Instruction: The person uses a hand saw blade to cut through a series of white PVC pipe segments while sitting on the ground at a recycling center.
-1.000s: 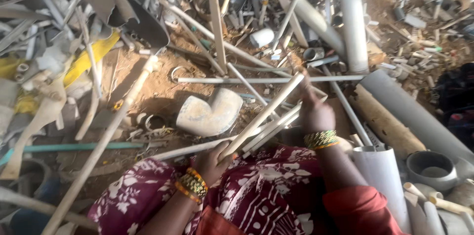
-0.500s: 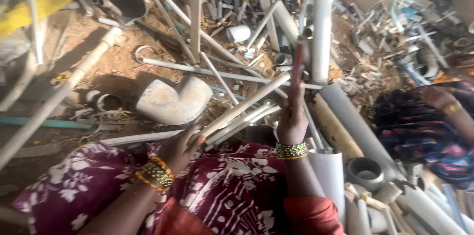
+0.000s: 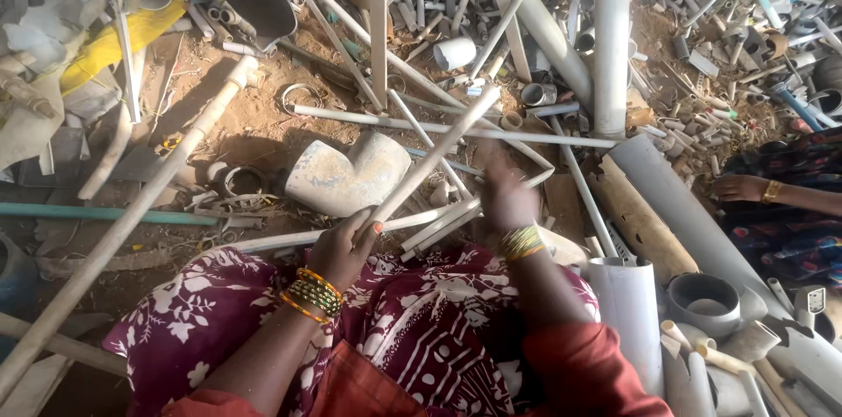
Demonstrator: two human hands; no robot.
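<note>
Sorting looks early, in my judgement: one thin white pipe (image 3: 436,154) is lifted out, while the heap of pipes beyond the grey elbow fitting (image 3: 346,176) lies unsorted. The left hand (image 3: 344,246) grips the pipe's near end, just below that elbow. The pipe's long axis runs diagonally, pointing up and right, away from the person. The right hand (image 3: 509,198), right of the elbow, is blurred (grip unclear).

Right hand (image 3: 509,198) dropped from raised to low, blurred, over thin pipes (image 3: 443,228)
</note>
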